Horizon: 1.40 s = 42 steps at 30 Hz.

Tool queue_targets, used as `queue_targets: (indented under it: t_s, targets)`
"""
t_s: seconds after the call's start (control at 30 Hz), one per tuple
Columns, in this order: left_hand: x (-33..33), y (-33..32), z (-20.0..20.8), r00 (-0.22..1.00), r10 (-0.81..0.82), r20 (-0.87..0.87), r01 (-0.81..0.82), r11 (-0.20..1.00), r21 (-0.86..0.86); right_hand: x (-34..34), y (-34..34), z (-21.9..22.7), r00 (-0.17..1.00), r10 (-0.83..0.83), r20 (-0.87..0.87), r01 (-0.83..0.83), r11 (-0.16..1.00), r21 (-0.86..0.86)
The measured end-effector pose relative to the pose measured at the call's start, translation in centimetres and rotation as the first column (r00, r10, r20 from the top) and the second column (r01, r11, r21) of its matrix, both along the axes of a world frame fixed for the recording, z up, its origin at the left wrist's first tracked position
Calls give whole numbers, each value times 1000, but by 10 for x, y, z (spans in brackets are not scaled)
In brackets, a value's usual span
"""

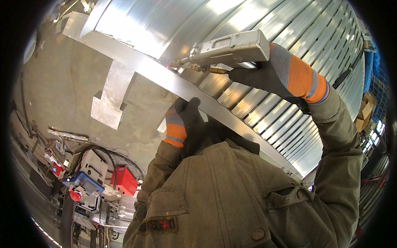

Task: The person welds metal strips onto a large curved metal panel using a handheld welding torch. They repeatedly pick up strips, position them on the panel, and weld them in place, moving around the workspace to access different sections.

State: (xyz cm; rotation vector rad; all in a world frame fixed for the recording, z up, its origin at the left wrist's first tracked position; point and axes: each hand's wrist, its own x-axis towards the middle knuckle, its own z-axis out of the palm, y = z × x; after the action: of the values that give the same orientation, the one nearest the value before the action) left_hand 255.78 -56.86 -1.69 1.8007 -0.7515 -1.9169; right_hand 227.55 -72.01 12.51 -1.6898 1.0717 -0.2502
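Note:
In my gloved right hand (pixel 275 72) is a handheld laser welding gun (pixel 231 48) with a boxy grey metal body. Its thin nozzle and brass-coloured wire feed tube point left, and a small red spot shows at the tip, at the seam between a flat metal edge bar (pixel 147 68) and a large panel of ribbed shiny metal (pixel 248 103). My left hand (pixel 187 120), in a black, orange and grey glove, is closed at the bar's near edge, thumb toward the bar; its lower fingers are partly hidden.
Below the bar, a bent metal bracket (pixel 111 93) juts out over the concrete floor (pixel 78 78). Equipment at the lower left includes a red box (pixel 125 181), a blue-framed unit (pixel 84 184) and loose cables. Cardboard boxes (pixel 365 110) stand at the far right.

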Motion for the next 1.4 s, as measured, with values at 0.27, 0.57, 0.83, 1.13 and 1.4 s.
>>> queue_targets:
  t_s: [0.27,0.57,0.83,1.13,1.4]
  targets:
    - [-4,-9,10,999,-21,30,18,995,103,-15,10,-16,994,-60,-86,68,994,82]
    - [-8,-15,21,997,75,-27,-69,981,183,-17,15,-31,998,-45,-43,44,999,-17]
    - [-4,-8,10,1000,25,2,-25,987,161,-21,15,-31,998,-51,-39,55,991,125]
    - [-1,-9,10,1000,-25,0,24,977,210,-13,11,-24,994,-58,-93,71,987,144]
    - [-1,-8,6,999,-50,22,44,976,212,-11,15,-24,991,-75,-109,83,994,76]
